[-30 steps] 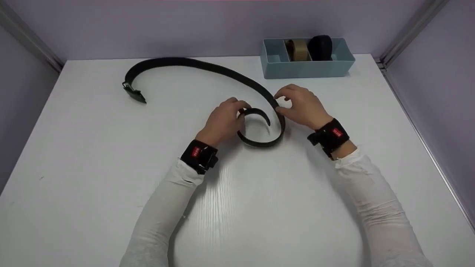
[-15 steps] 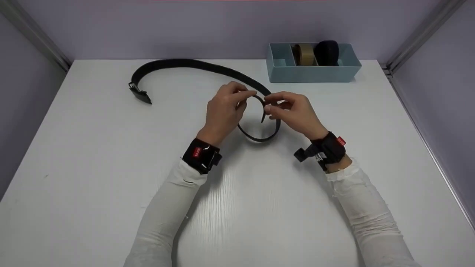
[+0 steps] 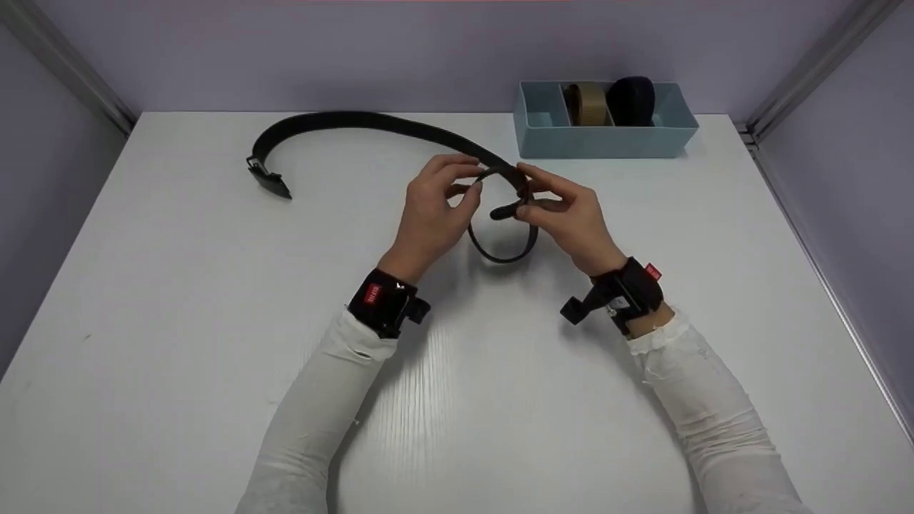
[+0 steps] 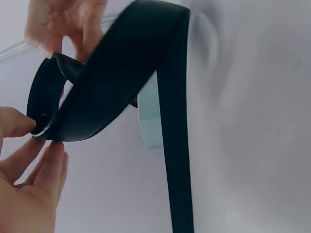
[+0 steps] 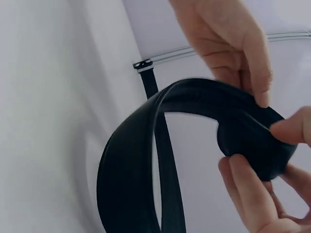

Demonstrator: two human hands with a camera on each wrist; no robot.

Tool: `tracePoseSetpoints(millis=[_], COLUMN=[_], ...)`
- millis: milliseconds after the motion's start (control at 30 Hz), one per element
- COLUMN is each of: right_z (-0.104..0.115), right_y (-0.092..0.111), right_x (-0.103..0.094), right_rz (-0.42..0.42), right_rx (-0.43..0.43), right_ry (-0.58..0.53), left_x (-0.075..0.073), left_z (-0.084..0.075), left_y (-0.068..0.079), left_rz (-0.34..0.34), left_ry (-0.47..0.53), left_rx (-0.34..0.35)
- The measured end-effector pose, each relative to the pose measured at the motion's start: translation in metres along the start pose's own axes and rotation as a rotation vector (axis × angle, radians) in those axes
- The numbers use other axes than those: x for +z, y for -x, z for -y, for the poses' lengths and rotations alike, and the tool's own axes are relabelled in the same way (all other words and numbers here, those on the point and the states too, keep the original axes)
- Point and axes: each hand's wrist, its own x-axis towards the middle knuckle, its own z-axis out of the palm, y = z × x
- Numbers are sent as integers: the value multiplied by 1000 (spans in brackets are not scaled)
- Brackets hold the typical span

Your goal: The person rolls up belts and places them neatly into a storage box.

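Note:
A black belt point(image 3: 371, 120) stretches across the far part of the white table, its metal buckle point(image 3: 257, 166) at the left. Its other end curls into a raised loop point(image 3: 501, 260) between the two hands. My left hand point(image 3: 428, 221) pinches the left side of this loop; the left wrist view shows its thumb point(image 4: 17, 122) and fingers at the strap. On the right, my right hand point(image 3: 573, 220) pinches the strap near the rounded tip point(image 3: 503, 212), which points inward. In the right wrist view, the curled tip point(image 5: 250, 141) sits between the right thumb and fingers.
A pale blue divided box point(image 3: 603, 143) stands at the back right of the table point(image 3: 178, 300). Inside are a tan roll point(image 3: 589, 105) and a dark rounded object point(image 3: 632, 101). Lilac panels border the back and sides.
The right hand has left the outer strap and taken hold near the belt's tip. The loop has been lifted, and the tip now curls inward. The buckle end stays put on the table.

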Motion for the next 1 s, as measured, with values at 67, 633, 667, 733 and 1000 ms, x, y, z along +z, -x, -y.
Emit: tracePoseSetpoints(millis=[67,633,667,733,1000], right_z=[0,-2,-2,-1,-2], right_y=[1,6,6,7,6], right_x=[1,13,14,16,20], right_rz=[-41,-127,-127,-132,-8], right_rx=[-4,-28,-31,-48,-94], right_ry=[-35,-383,-361,-283,46], left_x=[0,1,1,2,3], left_z=[0,-1,-1,-1,1], left_y=[0,0,-1,-1,-2], left_rz=[38,142,133,110,-7], left_ry=[58,369,389,424,417], left_rx=[-79,-386,-391,-388,-331])
